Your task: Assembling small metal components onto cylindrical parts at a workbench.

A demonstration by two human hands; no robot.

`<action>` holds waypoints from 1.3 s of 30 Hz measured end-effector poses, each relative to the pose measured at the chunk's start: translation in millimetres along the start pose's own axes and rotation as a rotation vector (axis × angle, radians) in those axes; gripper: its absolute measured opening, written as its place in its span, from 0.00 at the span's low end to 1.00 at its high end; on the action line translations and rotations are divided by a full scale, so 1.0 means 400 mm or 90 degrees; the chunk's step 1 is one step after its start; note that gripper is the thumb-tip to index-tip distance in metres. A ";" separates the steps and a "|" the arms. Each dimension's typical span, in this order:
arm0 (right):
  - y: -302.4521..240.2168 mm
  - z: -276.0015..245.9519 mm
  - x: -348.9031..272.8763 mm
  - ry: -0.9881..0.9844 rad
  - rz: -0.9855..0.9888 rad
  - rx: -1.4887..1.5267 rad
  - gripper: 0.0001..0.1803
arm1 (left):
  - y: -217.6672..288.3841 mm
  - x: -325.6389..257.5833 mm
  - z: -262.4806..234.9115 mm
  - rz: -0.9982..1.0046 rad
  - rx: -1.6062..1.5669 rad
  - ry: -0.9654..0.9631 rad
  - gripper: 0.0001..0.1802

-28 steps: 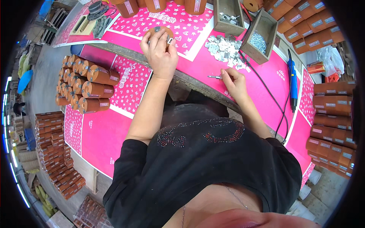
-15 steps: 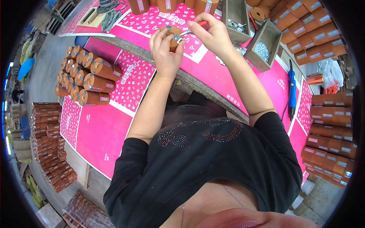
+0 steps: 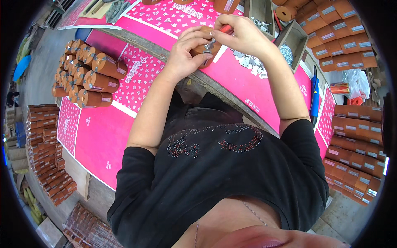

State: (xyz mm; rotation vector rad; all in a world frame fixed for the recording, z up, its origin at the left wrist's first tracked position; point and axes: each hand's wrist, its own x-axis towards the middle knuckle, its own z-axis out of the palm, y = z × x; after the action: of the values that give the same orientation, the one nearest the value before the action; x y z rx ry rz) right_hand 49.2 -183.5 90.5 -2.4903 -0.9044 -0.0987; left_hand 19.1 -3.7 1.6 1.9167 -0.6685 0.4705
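Note:
My left hand (image 3: 185, 56) is wrapped round a short orange-brown cylinder (image 3: 214, 47) just over the pink-covered table's near edge. Between its fingers and thumb, at the cylinder's face, are small shiny metal parts (image 3: 209, 44). My right hand (image 3: 246, 36) grips a red-handled hand tool (image 3: 226, 29) whose metal end points at these parts. Its working end is mostly hidden by the fingers. To the right of the cylinder lie loose silver metal plates (image 3: 251, 64) on the pink cover.
Two wooden trays of metal parts, one nearer (image 3: 298, 39), stand at right by a blue power screwdriver (image 3: 315, 97). At left, finished-looking cylinders (image 3: 99, 84) are stacked on a pink surface (image 3: 103, 136). More cylinders (image 3: 357, 144) rise in stacks at far right.
My view has shifted, with the cylinder stack appearing further left. Both hands have come lower and slightly right with the cylinder. The tool's metal end, visible before, is now mostly covered.

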 end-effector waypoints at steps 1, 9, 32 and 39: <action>0.007 -0.007 -0.006 -0.024 0.008 -0.003 0.11 | 0.007 0.005 0.002 -0.011 -0.009 -0.021 0.19; -0.025 -0.061 -0.010 -0.125 -0.069 -0.109 0.13 | 0.016 0.003 0.010 -0.004 0.027 -0.061 0.19; -0.147 -0.089 0.068 -0.391 -0.025 -0.205 0.14 | 0.003 0.005 0.064 0.056 -0.069 0.032 0.07; -0.172 -0.104 0.148 -0.535 0.324 -0.221 0.28 | 0.035 -0.005 0.053 0.038 -0.051 0.092 0.07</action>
State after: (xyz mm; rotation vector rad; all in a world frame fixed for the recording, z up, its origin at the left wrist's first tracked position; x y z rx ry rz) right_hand 56.5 -122.5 169.2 -3.0336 -0.5143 1.1105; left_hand 9.3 -27.3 1.4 1.7728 -0.6413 0.6044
